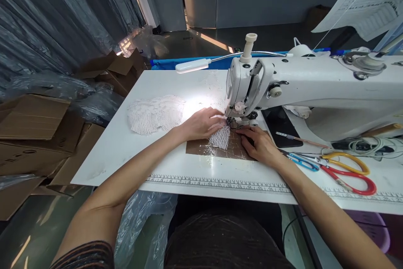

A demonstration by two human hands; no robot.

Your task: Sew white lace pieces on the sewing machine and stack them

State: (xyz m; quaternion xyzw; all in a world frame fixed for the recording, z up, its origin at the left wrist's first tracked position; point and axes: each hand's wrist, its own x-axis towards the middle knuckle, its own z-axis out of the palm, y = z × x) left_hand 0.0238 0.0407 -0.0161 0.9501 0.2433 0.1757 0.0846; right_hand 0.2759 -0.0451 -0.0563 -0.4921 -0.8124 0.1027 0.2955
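A white sewing machine stands on the right, its needle area close to both my hands. A strip of white lace runs under the presser foot and over a brown taped plate. My left hand lies over the lace, fingers stretched toward the presser foot from the left. On the plate, just right of the foot, rests my right hand, its thumb and forefinger apart. The fingertips of both hands are partly hidden near the foot. A pile of white lace pieces lies farther left.
Scissors with red and yellow handles, blue-handled snips and a seam-ripper-like thin tool lie right of my right hand. A ruler strip runs along the table's front edge. A lamp lights the lace; cardboard boxes stand left.
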